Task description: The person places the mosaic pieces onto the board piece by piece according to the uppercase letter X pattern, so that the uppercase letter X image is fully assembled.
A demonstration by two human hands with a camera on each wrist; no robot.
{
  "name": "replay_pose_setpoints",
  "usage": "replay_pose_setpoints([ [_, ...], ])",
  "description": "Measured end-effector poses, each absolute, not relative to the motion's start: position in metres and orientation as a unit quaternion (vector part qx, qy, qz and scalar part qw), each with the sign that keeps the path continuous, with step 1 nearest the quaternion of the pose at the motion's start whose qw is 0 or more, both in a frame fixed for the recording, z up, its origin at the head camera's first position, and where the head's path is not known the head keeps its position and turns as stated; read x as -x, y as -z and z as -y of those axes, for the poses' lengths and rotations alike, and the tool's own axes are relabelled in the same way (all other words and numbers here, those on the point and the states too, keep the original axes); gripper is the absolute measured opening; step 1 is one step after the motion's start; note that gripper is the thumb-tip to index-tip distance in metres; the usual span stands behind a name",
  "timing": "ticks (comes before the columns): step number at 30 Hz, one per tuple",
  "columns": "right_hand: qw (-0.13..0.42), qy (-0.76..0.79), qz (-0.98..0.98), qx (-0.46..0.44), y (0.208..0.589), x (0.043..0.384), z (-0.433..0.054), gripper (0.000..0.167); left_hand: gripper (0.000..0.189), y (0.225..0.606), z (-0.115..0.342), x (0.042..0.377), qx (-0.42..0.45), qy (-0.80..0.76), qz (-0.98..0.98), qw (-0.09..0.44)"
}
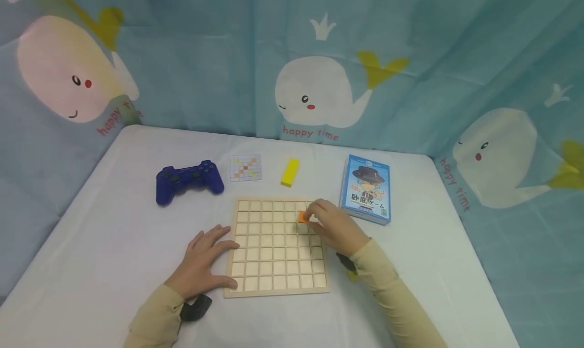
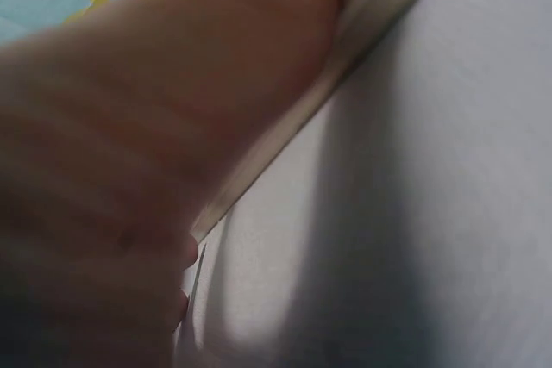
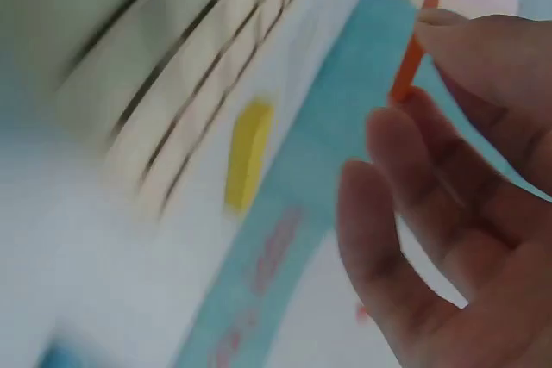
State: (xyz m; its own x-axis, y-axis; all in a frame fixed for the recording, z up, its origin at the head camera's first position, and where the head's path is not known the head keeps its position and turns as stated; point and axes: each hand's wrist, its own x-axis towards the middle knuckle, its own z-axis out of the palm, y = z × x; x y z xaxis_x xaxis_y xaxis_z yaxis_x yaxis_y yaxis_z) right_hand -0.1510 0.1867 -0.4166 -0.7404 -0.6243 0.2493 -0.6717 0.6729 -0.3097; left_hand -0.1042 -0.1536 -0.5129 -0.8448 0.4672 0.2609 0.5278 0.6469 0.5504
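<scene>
A wooden grid board with rows of square cells lies on the white table. Over its upper right part, my right hand pinches a small flat orange tile. The right wrist view shows that orange tile edge-on between thumb and fingertips, above the board. My left hand rests at the board's left edge, its fingers spread and the thumb touching the lower left of the frame. In the left wrist view the hand hides much of the board's edge.
Behind the board lie a blue game controller, a card with a coloured grid pattern and a yellow block. A blue card-game box lies to the right. A whale-print curtain hangs around the table.
</scene>
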Motion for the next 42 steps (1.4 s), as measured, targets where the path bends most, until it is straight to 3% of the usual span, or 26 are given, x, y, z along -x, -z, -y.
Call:
replay_pose_setpoints([
  [8, -0.003, -0.163, 0.908, -0.387, 0.442, 0.187, -0.12, 0.009, 0.082, 0.517, 0.148, 0.103, 0.272, 0.313, 0.91, 0.027],
  [17, -0.064, -0.175, 0.915, -0.357, 0.462, 0.195, -0.099, 0.007, 0.082, 0.514, 0.147, 0.1, 0.265, 0.309, 0.914, 0.011],
  [42, -0.056, -0.14, 0.915, -0.375, 0.459, 0.2, -0.079, 0.009, 0.075, 0.51, 0.152, 0.101, 0.263, 0.3, 0.916, 0.035],
])
